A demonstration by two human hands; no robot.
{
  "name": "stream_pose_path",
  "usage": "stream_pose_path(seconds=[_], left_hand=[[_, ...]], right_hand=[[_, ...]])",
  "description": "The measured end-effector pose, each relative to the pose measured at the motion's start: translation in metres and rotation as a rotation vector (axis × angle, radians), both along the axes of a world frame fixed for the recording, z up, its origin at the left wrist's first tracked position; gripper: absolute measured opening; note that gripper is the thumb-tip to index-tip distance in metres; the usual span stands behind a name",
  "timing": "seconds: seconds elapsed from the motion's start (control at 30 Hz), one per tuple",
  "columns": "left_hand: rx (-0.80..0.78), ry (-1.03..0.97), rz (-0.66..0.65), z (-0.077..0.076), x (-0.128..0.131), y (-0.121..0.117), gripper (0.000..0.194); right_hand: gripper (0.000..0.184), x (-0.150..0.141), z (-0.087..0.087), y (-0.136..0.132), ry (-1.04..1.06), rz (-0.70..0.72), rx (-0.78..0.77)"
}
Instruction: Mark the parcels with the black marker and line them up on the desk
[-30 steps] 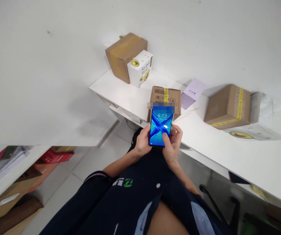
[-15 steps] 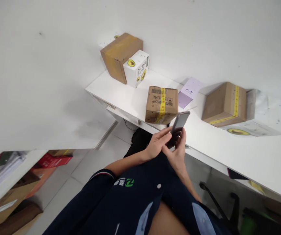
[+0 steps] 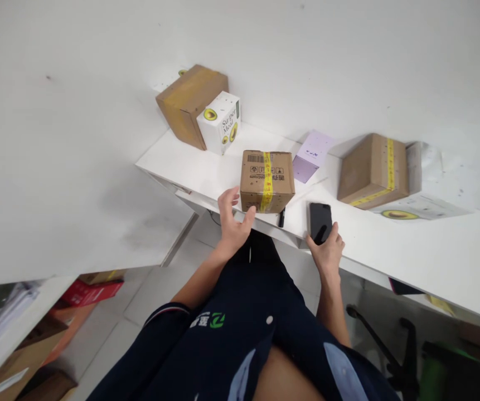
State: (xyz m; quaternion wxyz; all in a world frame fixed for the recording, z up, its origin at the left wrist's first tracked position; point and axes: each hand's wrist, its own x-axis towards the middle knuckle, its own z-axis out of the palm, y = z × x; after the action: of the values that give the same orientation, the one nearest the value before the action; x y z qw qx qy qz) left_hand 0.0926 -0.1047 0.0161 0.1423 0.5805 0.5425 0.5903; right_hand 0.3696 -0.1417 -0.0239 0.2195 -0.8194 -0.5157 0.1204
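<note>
My right hand (image 3: pixel 326 253) grips the lower end of a black smartphone (image 3: pixel 320 220), thumb on one side and fingers on the other. The phone is at the white desk's surface near the front edge, dark screen up. My left hand (image 3: pixel 234 223) is open, its fingers spread and curved beside the near left corner of a small cardboard box (image 3: pixel 256 181) with yellow tape. Its thumb is close to the box's front face; I cannot tell whether it touches. A black pen or marker (image 3: pixel 281 218) lies by the box's right front corner.
On the white desk (image 3: pixel 365 236), a taped brown carton (image 3: pixel 185 114) and a white avocado-print box (image 3: pixel 218 125) stand at the back left. A lilac folded card (image 3: pixel 309 159) lies behind the phone. Another brown carton (image 3: pixel 360 172) stands right. A chair base (image 3: pixel 394 356) is below.
My hands have parted. The right hand has brought the phone down to the desk on the right; the left has let go of it and moved left to the cardboard box.
</note>
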Motion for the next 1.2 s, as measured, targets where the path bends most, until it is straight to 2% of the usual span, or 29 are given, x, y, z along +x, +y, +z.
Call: stream_pose_path(seconds=[0.13,0.27,0.4,0.5,0.67,0.77,0.83,0.93,1.07,1.2], left_hand=[[-0.254,-0.101,-0.117,-0.023,-0.017,0.017,0.083],[-0.396,-0.188,-0.265,-0.043,-0.026,0.029,0.092],[-0.416,-0.285,-0.364,-0.058,-0.025,0.039,0.091],[-0.435,-0.345,-0.386,-0.061,-0.023,0.042,0.090],[-0.420,-0.389,-0.342,-0.046,-0.029,0.037,0.083],[-0.402,-0.396,-0.357,-0.032,-0.028,0.029,0.079],[-0.384,-0.401,-0.419,-0.021,-0.020,0.024,0.083],[-0.372,-0.408,-0.599,-0.006,0.007,0.022,0.091],[-0.313,-0.341,-0.851,0.010,0.058,0.032,0.086],[-0.239,-0.235,-0.897,0.015,0.105,0.057,0.082]], right_hand=[[0.091,0.001,-0.016,0.000,-0.119,0.030,0.011],[0.075,-0.006,-0.013,-0.001,-0.169,0.041,0.091],[0.063,-0.032,-0.002,0.018,-0.021,0.313,0.270],[0.064,-0.062,0.005,0.042,0.127,0.461,0.271],[0.072,-0.094,0.020,0.063,0.328,0.540,0.282],[0.076,-0.094,0.038,0.054,0.426,0.554,0.331],[0.076,-0.087,0.052,0.042,0.469,0.529,0.374],[0.073,-0.070,0.070,0.020,0.458,0.408,0.480],[0.072,-0.037,0.084,0.000,0.389,0.121,0.622],[0.072,-0.005,0.085,0.010,0.435,-0.074,0.665]])
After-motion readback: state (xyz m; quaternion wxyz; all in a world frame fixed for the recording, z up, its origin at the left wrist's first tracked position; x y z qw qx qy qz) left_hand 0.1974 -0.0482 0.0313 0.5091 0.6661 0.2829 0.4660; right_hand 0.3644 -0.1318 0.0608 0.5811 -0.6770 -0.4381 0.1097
